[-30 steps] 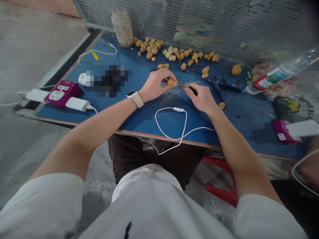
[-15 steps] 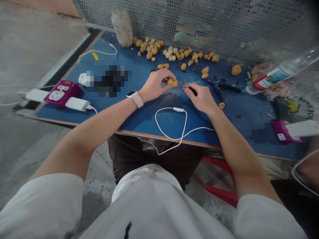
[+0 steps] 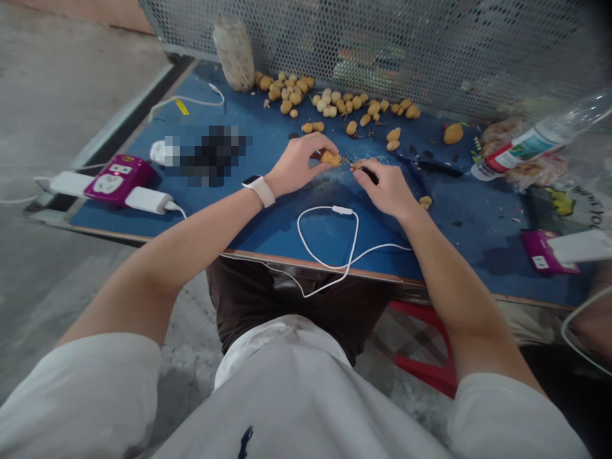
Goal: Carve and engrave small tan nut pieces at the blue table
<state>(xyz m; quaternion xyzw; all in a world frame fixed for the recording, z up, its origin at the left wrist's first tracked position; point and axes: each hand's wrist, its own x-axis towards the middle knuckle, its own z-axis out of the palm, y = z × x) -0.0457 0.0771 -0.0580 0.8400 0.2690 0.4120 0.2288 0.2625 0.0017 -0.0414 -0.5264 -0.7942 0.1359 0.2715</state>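
Observation:
My left hand [image 3: 297,164] pinches a small yellow-brown nut-like piece [image 3: 331,157] just above the blue tabletop [image 3: 268,217]. A pale watch [image 3: 259,190] sits on that wrist. My right hand [image 3: 388,187] is closed on a small dark-handled tool [image 3: 367,172], its tip pointing at the piece. Bits of shell lie between the two hands. A row of several similar yellow pieces [image 3: 335,105] is spread along the far edge by the mesh panel [image 3: 382,44].
A white cable [image 3: 335,242] loops on the table in front of me. Purple power strips lie at the left [image 3: 117,178] and right [image 3: 545,252]. A jar [image 3: 234,54] stands at the back, a plastic bottle [image 3: 535,143] lies at the right. A red stool [image 3: 421,357] stands below.

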